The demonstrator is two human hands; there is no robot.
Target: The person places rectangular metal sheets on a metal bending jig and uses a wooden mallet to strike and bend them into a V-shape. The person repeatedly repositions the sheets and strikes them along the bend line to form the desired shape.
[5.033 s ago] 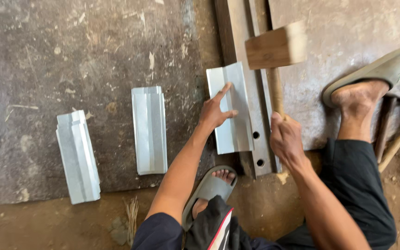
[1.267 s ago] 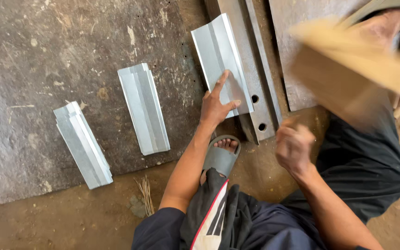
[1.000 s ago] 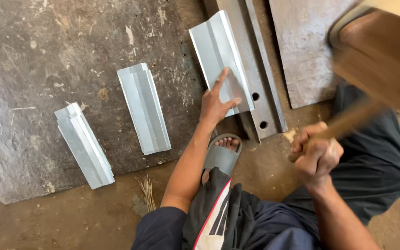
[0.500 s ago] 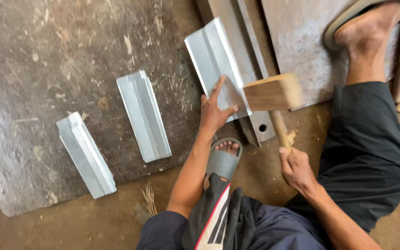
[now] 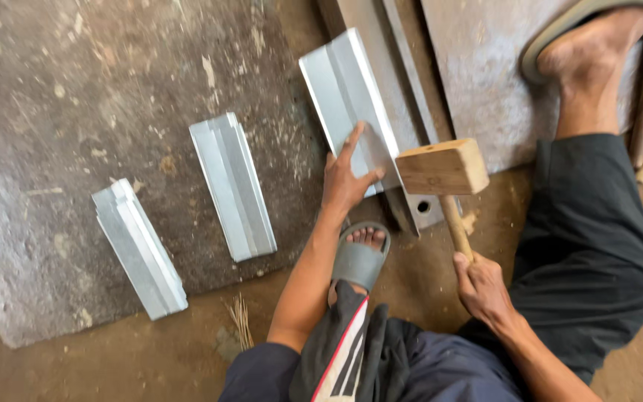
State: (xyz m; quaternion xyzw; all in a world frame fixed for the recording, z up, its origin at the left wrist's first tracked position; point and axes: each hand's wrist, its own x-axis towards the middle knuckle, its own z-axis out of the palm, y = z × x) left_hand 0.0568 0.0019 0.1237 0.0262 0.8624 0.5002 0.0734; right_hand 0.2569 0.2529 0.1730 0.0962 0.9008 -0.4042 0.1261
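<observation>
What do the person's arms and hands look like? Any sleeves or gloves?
Both hands are bare: no gloves on the left hand or the right hand. No rings or watch show. Both forearms are bare too, with no sleeves reaching them.

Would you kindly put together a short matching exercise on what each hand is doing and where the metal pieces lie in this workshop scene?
Things:
1. left hand
2. right hand
3. middle folded sheet-metal piece
4. leftmost folded sheet-metal piece

Places or states:
A. lies untouched near the slab's lower left edge
B. grips the handle of the wooden mallet
C. presses flat on the sheet-metal piece on the steel bar
D. lies untouched on the slab between two other pieces

Pairs: 1-C, 2-B, 3-D, 4-A
</observation>
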